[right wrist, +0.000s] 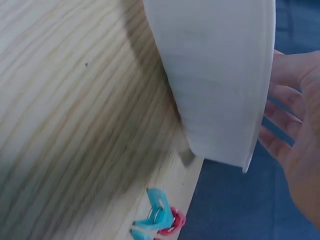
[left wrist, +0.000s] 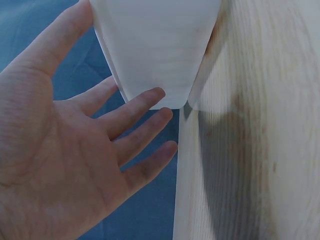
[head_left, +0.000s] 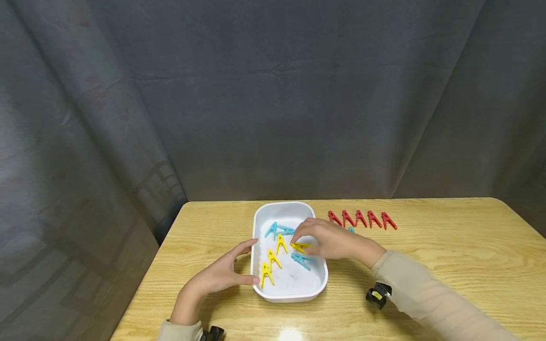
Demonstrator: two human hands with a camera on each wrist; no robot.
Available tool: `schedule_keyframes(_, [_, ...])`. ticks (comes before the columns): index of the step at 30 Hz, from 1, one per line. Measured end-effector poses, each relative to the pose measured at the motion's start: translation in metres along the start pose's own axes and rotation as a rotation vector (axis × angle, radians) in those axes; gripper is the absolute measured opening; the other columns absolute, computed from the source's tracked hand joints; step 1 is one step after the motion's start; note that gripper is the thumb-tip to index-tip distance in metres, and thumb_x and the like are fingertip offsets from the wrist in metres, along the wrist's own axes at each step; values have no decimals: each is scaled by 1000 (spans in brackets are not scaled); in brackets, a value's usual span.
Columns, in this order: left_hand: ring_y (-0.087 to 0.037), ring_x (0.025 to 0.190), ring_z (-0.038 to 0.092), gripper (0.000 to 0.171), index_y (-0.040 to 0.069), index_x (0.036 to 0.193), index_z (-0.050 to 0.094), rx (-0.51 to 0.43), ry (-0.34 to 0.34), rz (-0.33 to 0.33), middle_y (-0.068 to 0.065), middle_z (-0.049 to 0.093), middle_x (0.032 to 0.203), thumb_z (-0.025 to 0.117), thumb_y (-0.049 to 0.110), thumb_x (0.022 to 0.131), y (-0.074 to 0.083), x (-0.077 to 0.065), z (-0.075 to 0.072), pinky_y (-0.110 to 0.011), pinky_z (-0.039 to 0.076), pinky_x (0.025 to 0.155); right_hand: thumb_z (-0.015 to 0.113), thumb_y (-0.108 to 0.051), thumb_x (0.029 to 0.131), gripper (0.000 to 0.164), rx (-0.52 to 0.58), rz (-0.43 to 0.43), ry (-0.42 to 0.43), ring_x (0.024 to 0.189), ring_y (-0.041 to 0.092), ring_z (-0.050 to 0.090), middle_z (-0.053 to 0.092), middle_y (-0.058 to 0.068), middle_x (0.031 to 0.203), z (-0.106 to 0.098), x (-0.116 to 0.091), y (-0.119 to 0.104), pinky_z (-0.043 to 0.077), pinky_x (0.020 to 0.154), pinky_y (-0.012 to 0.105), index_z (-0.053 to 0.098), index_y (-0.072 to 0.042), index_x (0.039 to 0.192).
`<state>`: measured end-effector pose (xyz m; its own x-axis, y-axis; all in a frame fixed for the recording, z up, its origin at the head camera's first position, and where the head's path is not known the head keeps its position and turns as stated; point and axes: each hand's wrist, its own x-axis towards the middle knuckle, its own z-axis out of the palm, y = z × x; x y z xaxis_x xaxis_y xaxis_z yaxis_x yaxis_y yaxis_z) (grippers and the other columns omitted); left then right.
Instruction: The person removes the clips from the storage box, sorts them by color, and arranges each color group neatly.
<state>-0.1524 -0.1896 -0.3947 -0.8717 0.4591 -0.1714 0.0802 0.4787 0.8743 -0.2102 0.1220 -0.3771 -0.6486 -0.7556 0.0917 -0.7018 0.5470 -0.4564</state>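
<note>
A white plastic tray (head_left: 290,299) holds yellow and light blue clothespins. My left hand (head_left: 219,274) is at the tray's left side, thumb and fingers spread and fairly straight, touching the rim. In the left wrist view that hand (left wrist: 75,145) lies along the tray's outer wall (left wrist: 155,55). Inside the tray, the fingers and thumb of my right hand (head_left: 330,239) pinch a yellow clothespin (head_left: 300,246). Just below it lies a blue clothespin (head_left: 301,260). In the right wrist view the tray wall (right wrist: 215,75) hides the fingertips of the right hand (right wrist: 305,115).
Red clothespins (head_left: 359,218) form a row on the wooden table (head_left: 448,246), right of the tray. A blue clothespin (head_left: 351,229), partly hidden by the right hand, lies before the row. Grey cloth (head_left: 277,104) hangs behind the table.
</note>
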Motion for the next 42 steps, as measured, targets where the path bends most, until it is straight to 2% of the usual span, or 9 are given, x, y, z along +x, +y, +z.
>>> schedule_keyframes(4, [-41,140,31,90,17,154,33,-5,-4,7,-20,37,151,84,26,81,-1,0,0,-67,26,108,83,-11,81,34,-1,2,-93,113,11,56,65,-14,114,3,5,-4,46,100,41,73,-18,113])
schedule_keyframes(8, [-41,140,30,90,16,155,33,-9,-8,11,-20,36,152,84,26,81,-1,1,0,-67,27,108,83,-10,80,36,-8,12,-138,115,12,56,65,-13,116,7,7,-7,45,101,42,73,-18,114])
schedule_keyframes(12, [-41,140,31,90,16,155,33,-7,-9,11,-20,37,152,84,26,81,0,0,0,-67,27,108,85,-13,78,38,-31,42,-153,113,11,56,65,-14,116,12,8,-7,45,100,40,73,-20,114])
schedule_keyframes(23, [-40,140,32,89,17,154,34,-1,-2,7,-20,38,151,84,26,81,-2,-1,1,-67,26,108,90,-20,73,45,-86,57,-210,108,8,56,65,-17,115,15,12,-10,42,98,37,73,-23,114])
schedule_keyframes(33, [-40,140,32,89,18,154,34,8,1,-7,-20,38,151,84,27,81,-1,-3,0,-67,26,108,89,-16,74,45,-84,60,-267,113,8,54,63,-17,117,14,18,-12,41,102,39,73,-25,115])
schedule_keyframes(42, [-39,140,32,88,17,154,35,3,-5,2,-19,39,151,84,25,81,-1,-3,1,-66,26,109,89,-10,73,51,-154,80,-329,113,9,52,60,-15,120,15,20,-14,41,101,38,70,-27,117])
